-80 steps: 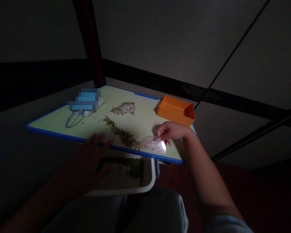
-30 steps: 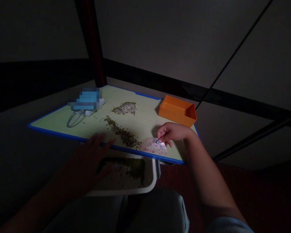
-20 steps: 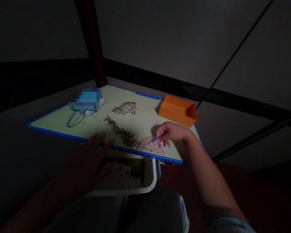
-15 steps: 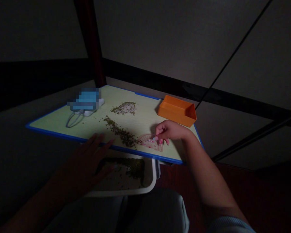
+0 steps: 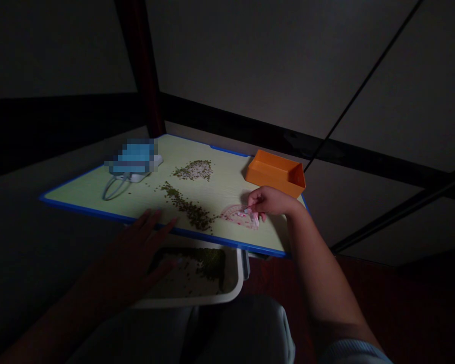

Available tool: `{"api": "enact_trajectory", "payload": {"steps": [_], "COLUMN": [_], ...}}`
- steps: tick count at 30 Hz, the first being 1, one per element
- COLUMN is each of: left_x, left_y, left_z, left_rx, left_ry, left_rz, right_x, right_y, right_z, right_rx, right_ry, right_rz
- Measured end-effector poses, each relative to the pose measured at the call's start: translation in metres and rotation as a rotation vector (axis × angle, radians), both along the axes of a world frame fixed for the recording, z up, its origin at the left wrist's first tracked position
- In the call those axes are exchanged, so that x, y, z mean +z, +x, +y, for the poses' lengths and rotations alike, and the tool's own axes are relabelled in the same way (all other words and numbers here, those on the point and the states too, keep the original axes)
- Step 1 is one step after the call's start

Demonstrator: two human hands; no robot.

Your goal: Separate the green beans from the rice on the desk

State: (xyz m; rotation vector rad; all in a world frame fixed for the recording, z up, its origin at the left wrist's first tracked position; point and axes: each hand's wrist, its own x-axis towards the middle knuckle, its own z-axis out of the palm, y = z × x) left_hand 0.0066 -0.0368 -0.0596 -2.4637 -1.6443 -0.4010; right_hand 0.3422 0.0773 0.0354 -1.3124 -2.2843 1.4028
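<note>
My right hand (image 5: 267, 201) pinches a clear protractor (image 5: 238, 216) with pink markings near the front right of a pale board (image 5: 227, 189) with a blue rim. Just left of the protractor lies a dark strip of small seeds or beans (image 5: 189, 207), which turns greener toward its far end. Behind it sits a pile of pale grains (image 5: 195, 169) edged with green ones. My left hand (image 5: 140, 253) is spread in shadow, its fingertips over the board's front edge. Beneath it, a white tub (image 5: 233, 288) holds green and dark grains; what else is in it is too dim.
An orange box (image 5: 275, 172) stands at the board's back right corner. A blurred blue-screened device (image 5: 134, 156) rests at the left on a white base with a looped cable (image 5: 116, 188). Panelled walls (image 5: 250, 60) rise close behind, and a reddish floor (image 5: 273, 278) shows below.
The protractor, in my right hand, has shifted away from the board's front edge and a little to the right of the dark strip. My left hand stays put.
</note>
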Motion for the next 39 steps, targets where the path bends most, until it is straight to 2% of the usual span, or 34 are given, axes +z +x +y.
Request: {"api": "enact_trajectory", "payload": {"steps": [11, 20, 24, 31, 35, 39], "left_x": [-0.001, -0.001, -0.002, 0.000, 0.000, -0.002], "left_y": [0.000, 0.000, -0.001, 0.001, 0.001, 0.002], "left_z": [-0.001, 0.000, 0.000, 0.000, 0.000, 0.001], "left_rx": [0.001, 0.003, 0.003, 0.005, -0.005, 0.003], "left_ry": [0.006, 0.005, 0.004, 0.005, 0.017, 0.021], "left_rz": [0.025, 0.009, -0.004, 0.021, 0.016, 0.014], "right_x": [0.000, -0.002, -0.005, -0.001, 0.003, 0.003], "right_y": [0.005, 0.005, 0.008, 0.008, 0.012, 0.019], "right_z": [0.005, 0.005, 0.007, 0.005, 0.005, 0.008], "right_rx": [-0.122, -0.095, -0.075, 0.005, -0.006, 0.001], "right_ry": [0.148, 0.188, 0.152, -0.001, 0.014, 0.008], "right_rz": [0.100, 0.024, -0.003, 0.024, 0.087, 0.048]}}
